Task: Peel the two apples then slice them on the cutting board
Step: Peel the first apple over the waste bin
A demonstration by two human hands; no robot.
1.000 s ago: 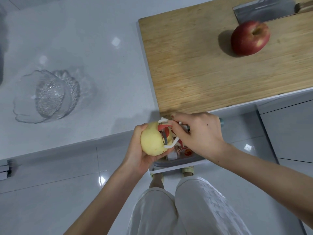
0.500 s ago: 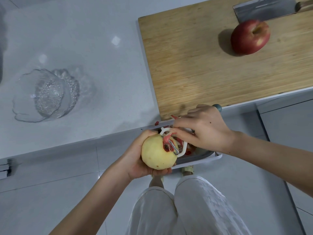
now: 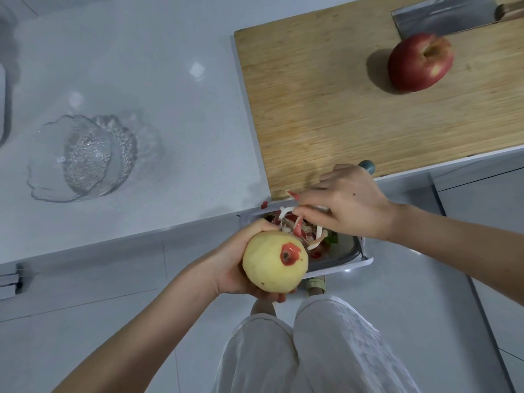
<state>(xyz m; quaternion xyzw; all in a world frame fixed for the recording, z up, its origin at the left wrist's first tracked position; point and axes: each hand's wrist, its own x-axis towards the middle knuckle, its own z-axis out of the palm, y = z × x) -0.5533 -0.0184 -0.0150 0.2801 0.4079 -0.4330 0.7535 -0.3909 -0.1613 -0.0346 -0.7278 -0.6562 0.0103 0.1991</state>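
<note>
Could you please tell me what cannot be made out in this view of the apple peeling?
Head view:
- peeler: mostly hidden inside the right hand; only its handle end and white frame bits show.
- knife: blade and handle cut off by the top edge.
- peeled apple: underside hidden by the left hand.
- bin: contents partly hidden by the right hand and peeled apple.

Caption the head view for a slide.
Left hand holds a nearly peeled apple, right hand grips the peeler over the scrap bin; red apple on cutting board.
</note>
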